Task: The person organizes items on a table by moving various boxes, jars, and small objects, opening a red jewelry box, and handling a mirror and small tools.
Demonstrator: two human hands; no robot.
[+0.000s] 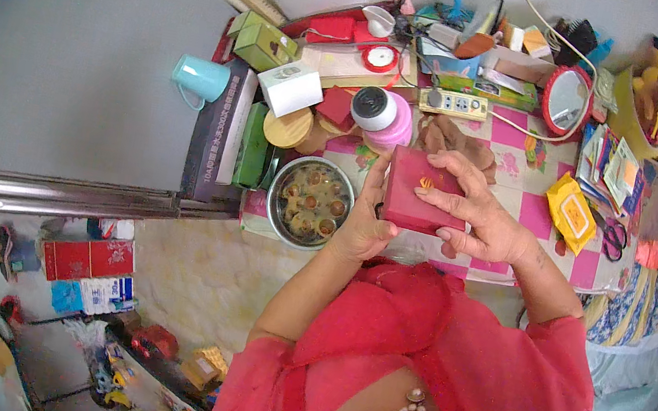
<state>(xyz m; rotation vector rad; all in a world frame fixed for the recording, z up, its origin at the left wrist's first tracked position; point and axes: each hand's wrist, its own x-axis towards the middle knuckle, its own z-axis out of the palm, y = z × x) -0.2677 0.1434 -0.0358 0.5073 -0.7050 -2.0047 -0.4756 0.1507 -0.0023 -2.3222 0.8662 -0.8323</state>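
Between my two hands is a small red box [418,197] with a gold mark on its top, held up over the near edge of the table. My left hand [366,218] grips its left side, thumb at the lower corner. Across the top and right side lie the spread fingers of my right hand [477,214]. Left of the box stands a metal bowl [270,212] with several round brown things in it. A pink bottle with a black-and-white cap [374,108] is just behind the box, and a brown cloth [454,138] lies behind my right hand.
A power strip [454,104], a red-framed mirror [567,102] and a ribbon roll [380,57] are at the back. To the right lie a yellow wipes pack [570,213] and black scissors [613,240]. A light-blue mug [200,78], a white box [289,89] and a round wooden lid [287,127] are at the left.
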